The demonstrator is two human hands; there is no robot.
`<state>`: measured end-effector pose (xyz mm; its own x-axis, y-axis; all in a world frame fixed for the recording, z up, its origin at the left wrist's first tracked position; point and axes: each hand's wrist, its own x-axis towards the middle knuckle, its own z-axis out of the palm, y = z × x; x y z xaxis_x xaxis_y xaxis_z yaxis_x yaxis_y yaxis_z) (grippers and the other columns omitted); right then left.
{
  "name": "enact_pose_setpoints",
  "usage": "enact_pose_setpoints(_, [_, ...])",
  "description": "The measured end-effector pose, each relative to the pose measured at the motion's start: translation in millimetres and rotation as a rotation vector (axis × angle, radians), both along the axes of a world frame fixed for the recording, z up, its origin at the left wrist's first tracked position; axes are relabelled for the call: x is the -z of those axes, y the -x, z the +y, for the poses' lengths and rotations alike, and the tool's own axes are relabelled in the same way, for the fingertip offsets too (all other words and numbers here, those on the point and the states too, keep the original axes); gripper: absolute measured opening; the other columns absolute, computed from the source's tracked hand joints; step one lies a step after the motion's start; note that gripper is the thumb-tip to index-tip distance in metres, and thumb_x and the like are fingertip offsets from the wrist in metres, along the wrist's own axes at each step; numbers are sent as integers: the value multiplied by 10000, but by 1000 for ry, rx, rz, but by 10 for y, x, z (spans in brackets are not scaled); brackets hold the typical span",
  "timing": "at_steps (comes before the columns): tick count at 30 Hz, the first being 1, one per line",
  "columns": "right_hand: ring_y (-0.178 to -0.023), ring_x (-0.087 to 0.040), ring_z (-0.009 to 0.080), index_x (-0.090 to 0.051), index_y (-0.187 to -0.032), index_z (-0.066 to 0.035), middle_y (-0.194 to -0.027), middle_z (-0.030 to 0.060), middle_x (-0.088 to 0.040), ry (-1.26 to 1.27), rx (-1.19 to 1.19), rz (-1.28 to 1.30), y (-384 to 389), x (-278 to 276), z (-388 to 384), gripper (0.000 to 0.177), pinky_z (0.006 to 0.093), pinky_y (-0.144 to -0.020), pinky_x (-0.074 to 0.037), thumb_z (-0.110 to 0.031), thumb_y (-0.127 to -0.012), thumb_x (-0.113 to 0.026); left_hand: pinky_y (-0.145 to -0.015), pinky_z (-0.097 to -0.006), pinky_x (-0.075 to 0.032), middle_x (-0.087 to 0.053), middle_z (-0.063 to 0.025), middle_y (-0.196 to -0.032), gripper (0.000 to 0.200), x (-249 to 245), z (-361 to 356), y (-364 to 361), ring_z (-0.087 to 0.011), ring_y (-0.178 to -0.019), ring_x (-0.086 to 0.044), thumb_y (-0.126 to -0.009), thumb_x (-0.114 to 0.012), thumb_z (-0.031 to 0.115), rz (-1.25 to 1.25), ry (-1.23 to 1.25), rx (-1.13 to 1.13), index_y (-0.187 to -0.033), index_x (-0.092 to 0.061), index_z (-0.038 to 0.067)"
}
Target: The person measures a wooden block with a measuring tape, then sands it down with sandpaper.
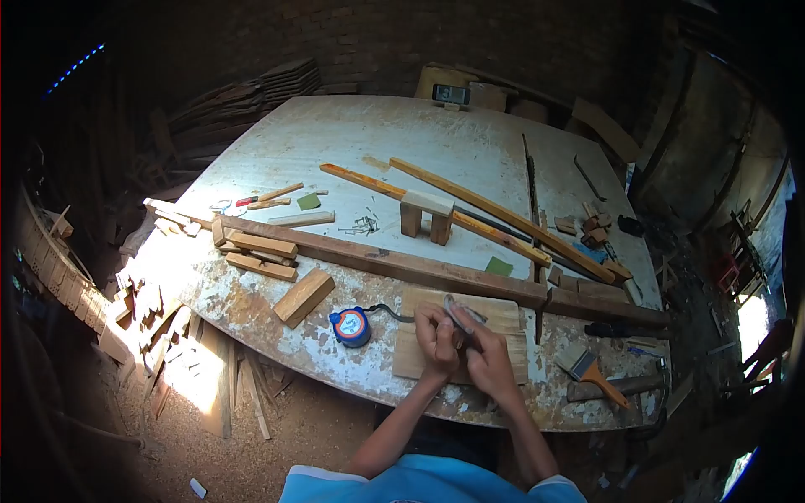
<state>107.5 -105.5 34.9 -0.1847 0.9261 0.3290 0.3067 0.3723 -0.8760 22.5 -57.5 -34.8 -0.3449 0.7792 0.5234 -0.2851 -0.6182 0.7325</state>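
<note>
My left hand (pixel 436 342) and my right hand (pixel 489 359) are close together over a flat wooden board (pixel 408 362) at the table's front edge. The fingers of both are curled inward. A small greyish piece (pixel 476 316) shows at the fingertips, but its kind is too small and covered to tell. Left of the hands sits a blue tape measure (pixel 350 328) with a black strap (pixel 390 313) running toward the board. A short wooden block (pixel 304 297) lies beyond the tape measure.
A long wooden beam (pixel 377 259) crosses the table behind the board. A small bench-shaped wooden piece (pixel 428 204), nails (pixel 360 225) and long strips (pixel 495 214) lie farther back. A paintbrush (pixel 594 375) and a hammer-like wooden handle (pixel 616 386) lie at right. Stacked blocks (pixel 262 245) stand left.
</note>
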Motion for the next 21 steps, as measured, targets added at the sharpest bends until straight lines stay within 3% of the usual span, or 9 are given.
enact_pose_setpoints(1, [-1224,-429,322,-502,-1233,-3,-1265,221,-486,-129,-16,-48,35,-82,-50,634,342,-1036,-315,145,-644,-321,-778,-286,-386,-366,-64,-846,136,-27,-23,9,-121,-809,-407,-815,-440,139,-135,52,83,-850,-345,47])
enact_pose_setpoints(2, [-1213,-438,325,-515,-1215,1,-1252,225,-494,-131,-19,-6,40,-10,-2,613,328,-1026,-329,136,-645,-335,-783,-290,-387,-367,-65,-851,137,-44,-15,31,-123,-812,-410,-814,-442,134,-99,73,75,-854,-344,46])
enact_pose_setpoints(6, [-1233,-413,323,-515,-1211,0,-1230,221,-513,151,25,-34,-184,336,348,640,339,-1050,-294,139,-608,-352,-798,-298,-347,-357,-63,-861,170,-205,-89,39,-136,-805,-380,-809,-446,168,90,127,43,-864,-343,44])
enact_pose_setpoints(9, [-1239,-408,318,-512,-1217,-4,-1231,221,-512,-66,-39,-61,-1,-46,51,660,353,-1053,-290,140,-597,-337,-762,-300,-346,-372,-83,-874,156,-188,-67,130,-144,-815,-388,-842,-427,154,-154,155,178,-895,-351,28])
enact_pose_setpoints(10, [-1237,-414,311,-517,-1213,-8,-1229,218,-515,-53,-25,-14,-49,148,159,656,356,-1055,-287,138,-601,-331,-772,-302,-342,-373,-84,-862,149,-127,-1,155,-154,-816,-394,-873,-404,157,6,42,85,-898,-343,23])
enact_pose_setpoints(13, [-1212,-435,311,-518,-1213,-12,-1217,234,-514,220,-3,-30,-218,255,398,651,337,-1043,-311,137,-607,-332,-761,-289,-335,-360,-72,-850,158,-175,-14,19,-148,-799,-380,-896,-399,173,43,124,14,-886,-336,28])
enact_pose_setpoints(14, [-1162,-504,290,-520,-1216,-7,-1212,214,-537,95,33,-52,-161,222,314,667,300,-1008,-338,119,-590,-324,-752,-282,-326,-363,-70,-851,168,-194,22,4,-143,-789,-365,-918,-364,182,46,119,-35,-870,-343,23])
enact_pose_setpoints(18, [-1240,-422,292,-531,-1206,-14,-1214,211,-535,9,-29,34,-67,157,147,668,336,-1056,-273,104,-586,-314,-691,-266,-323,-381,-44,-799,209,-233,106,161,-111,-737,-348,-938,-305,205,-101,210,-33,-837,-374,36])
enact_pose_setpoints(21, [-1231,-411,333,-527,-1209,-19,-1217,214,-524,64,15,-24,-111,264,354,669,368,-1062,-276,128,-584,-338,-716,-275,-331,-365,-52,-786,224,-358,30,215,-140,-728,-351,-922,-304,193,91,302,-4,-778,-368,33])
